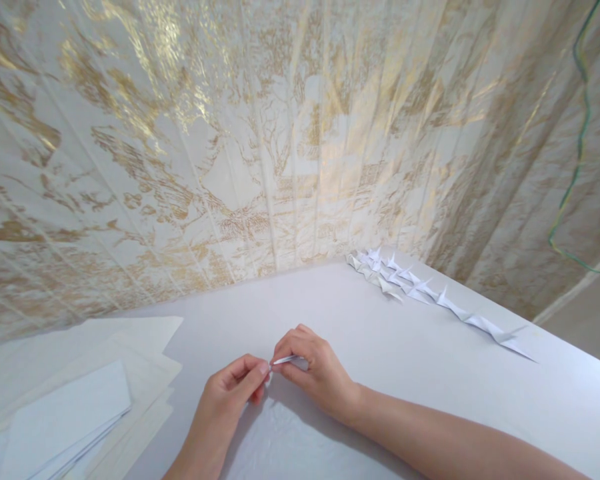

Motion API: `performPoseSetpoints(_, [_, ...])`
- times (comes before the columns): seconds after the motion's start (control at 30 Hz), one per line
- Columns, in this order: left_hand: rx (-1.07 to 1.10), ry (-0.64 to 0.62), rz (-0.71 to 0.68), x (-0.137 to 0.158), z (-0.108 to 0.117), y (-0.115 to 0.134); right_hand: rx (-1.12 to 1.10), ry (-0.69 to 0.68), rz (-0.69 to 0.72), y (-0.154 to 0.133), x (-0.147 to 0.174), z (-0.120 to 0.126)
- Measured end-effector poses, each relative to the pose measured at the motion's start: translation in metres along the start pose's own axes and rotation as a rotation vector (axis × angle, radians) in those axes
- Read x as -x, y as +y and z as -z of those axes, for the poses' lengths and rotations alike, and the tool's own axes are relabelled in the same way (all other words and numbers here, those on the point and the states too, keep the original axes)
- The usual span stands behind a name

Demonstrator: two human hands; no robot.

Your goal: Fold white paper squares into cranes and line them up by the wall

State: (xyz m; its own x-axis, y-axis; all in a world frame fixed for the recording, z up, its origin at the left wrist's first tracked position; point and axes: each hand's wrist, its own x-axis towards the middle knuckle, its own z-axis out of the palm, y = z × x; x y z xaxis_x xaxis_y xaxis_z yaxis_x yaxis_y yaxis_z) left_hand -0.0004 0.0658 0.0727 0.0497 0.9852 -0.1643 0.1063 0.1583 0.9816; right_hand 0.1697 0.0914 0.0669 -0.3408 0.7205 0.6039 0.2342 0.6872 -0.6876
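Observation:
Between my two hands, just above the white table, is a small folded piece of white paper [286, 359]. My left hand [241, 381] pinches its left end between thumb and forefinger, the other fingers curled under. My right hand [314, 365] grips the other side, thumb and fingers closed around it. Only a thin edge of the paper shows, so its full shape is hidden by the fingers. The two hands nearly touch at the fingertips.
Several folded paper cranes [415, 287] stand in rows at the table's back right. Stacked white paper sheets [70, 413] lie at the left. A gold-patterned curtain [260, 147] hangs behind the white table [430, 393]. A green cord [583, 127] dangles at the right.

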Motion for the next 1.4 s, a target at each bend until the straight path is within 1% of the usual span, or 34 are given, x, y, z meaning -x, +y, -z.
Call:
performPoseSetpoints(0.23, [0.02, 0.002, 0.006, 0.003, -0.001, 0.006, 0.004, -0.016, 0.069, 0.001, -0.002, 0.003])
performPoseSetpoints(0.47, [0.108, -0.03, 0.024, 0.003, 0.001, 0.005, 0.02, -0.007, 0.073, -0.001, -0.002, 0.002])
performPoseSetpoints(0.57, [0.197, -0.035, 0.06, 0.003, -0.001, 0.006, 0.03, -0.02, 0.05, -0.003, -0.003, 0.003])
performPoseSetpoints(0.73, [0.381, -0.103, 0.127, 0.004, -0.002, 0.006, 0.034, -0.039, 0.034, -0.006, -0.002, 0.004])
performPoseSetpoints(0.87, [0.426, -0.157, 0.154, 0.003, -0.001, 0.005, 0.023, -0.069, 0.053, -0.005, -0.002, 0.004])
performPoseSetpoints(1.03, [0.456, -0.174, 0.163, 0.003, 0.0, 0.005, 0.002, -0.056, 0.078, -0.003, -0.001, 0.004])
performPoseSetpoints(1.2, [0.458, -0.182, 0.153, 0.001, 0.0, 0.005, 0.013, -0.034, 0.043, -0.006, 0.001, 0.002])
performPoseSetpoints(1.4, [0.444, -0.177, 0.165, 0.001, 0.0, 0.004, 0.045, -0.027, -0.068, -0.01, 0.001, 0.002])
